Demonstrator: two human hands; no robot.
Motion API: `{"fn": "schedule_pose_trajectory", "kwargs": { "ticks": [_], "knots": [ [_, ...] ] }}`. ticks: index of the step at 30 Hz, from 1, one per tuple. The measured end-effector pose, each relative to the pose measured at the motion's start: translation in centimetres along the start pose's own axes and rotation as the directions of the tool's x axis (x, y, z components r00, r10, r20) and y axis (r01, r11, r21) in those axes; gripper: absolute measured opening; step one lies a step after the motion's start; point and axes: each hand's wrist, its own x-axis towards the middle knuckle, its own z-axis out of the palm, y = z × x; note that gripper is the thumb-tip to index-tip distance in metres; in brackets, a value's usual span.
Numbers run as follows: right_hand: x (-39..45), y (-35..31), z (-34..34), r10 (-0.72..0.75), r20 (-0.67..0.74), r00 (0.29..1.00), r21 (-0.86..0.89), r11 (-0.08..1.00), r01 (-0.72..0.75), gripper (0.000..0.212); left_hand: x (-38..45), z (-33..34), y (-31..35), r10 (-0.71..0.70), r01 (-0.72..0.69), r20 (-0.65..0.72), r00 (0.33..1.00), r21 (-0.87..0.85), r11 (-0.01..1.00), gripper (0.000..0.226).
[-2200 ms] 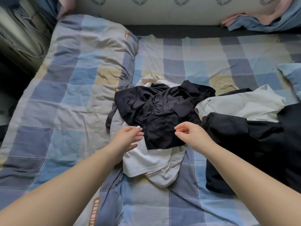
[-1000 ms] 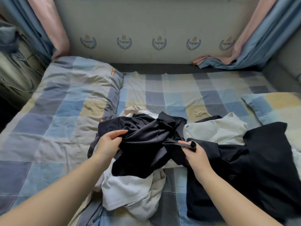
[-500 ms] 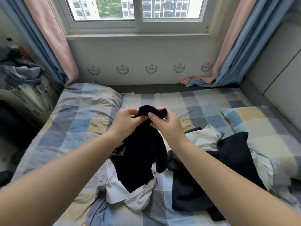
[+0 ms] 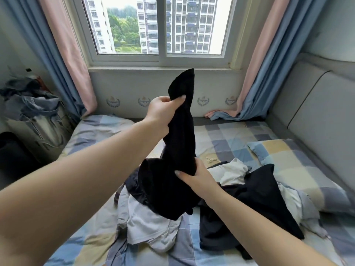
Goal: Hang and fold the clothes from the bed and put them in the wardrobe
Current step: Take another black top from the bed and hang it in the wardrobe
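A black garment (image 4: 178, 154) hangs bunched in the air above the bed (image 4: 226, 137). My left hand (image 4: 163, 112) grips it near its top end, raised in front of the window wall. Lower down, my right hand (image 4: 196, 178) holds the same garment around its middle. Its lower part droops over a pile of clothes: a white garment (image 4: 151, 227) lies under it, another black garment (image 4: 263, 204) spreads to the right, and a pale garment (image 4: 230, 171) sits behind.
A checked pillow (image 4: 292, 162) lies at the right by the padded headboard (image 4: 315, 116). Pink and blue curtains (image 4: 63, 60) frame the window (image 4: 159, 25). A heap of clothes (image 4: 28, 104) stands left of the bed.
Both hands lifted the black garment off the pile. Since half a second ago the left hand has risen with its top end and the right hand has slid down to its middle. The view tilted up.
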Motion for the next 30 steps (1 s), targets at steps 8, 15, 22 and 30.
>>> {"fn": "schedule_pose_trajectory", "kwargs": {
  "ticks": [8,15,22,30],
  "knots": [
    [-4.6,-4.1,0.1,0.092,-0.236,0.967,0.539,0.841,0.052,0.013,-3.2,-3.0,2.0,0.069,-0.078,0.297,0.952,0.017,0.997,0.020],
    [-9.4,-8.4,-0.3,0.162,-0.453,0.877,0.756,0.592,0.281,0.029,-7.8,-7.2,2.1,0.097,-0.173,0.575,0.812,0.078,0.982,0.041],
    [-15.7,-10.3,-2.0,0.197,-0.622,0.758,0.728,0.502,0.467,0.028,-12.0,-7.0,0.8,0.114,-0.274,0.811,0.574,0.059,0.960,0.050],
    [-26.4,-8.9,-5.0,0.265,-0.803,0.534,0.565,0.627,0.537,0.015,-15.9,0.1,0.8,0.203,-0.267,0.812,0.547,-0.060,0.962,0.008]
  ]
}}
